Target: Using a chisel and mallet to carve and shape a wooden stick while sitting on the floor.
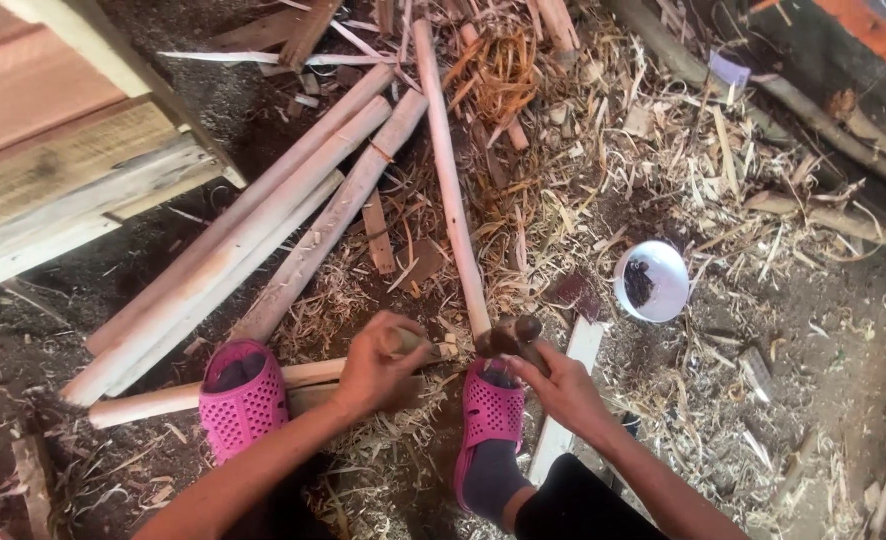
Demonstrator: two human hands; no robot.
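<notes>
My left hand (375, 365) is closed around the end of a pale wooden stick (153, 402) that lies across the ground under my pink clog (242, 396). Close by on the right, my right hand (553, 385) grips a dark tool with a brown rounded handle (508, 338), held just above my other pink clog (491, 415). The tool's working end is hidden by my fingers. Several peeled wooden poles (303, 215) lie fanned out ahead of my feet, and one long thin pole (453, 190) reaches toward the tool.
Wood shavings and chips (583, 180) cover the dirt ground. A white bowl (653, 281) with dark contents sits to the right. Stacked planks (53, 170) stand at the upper left. A flat white slat (568, 390) lies by my right foot. Rough branches (823, 120) run along the upper right.
</notes>
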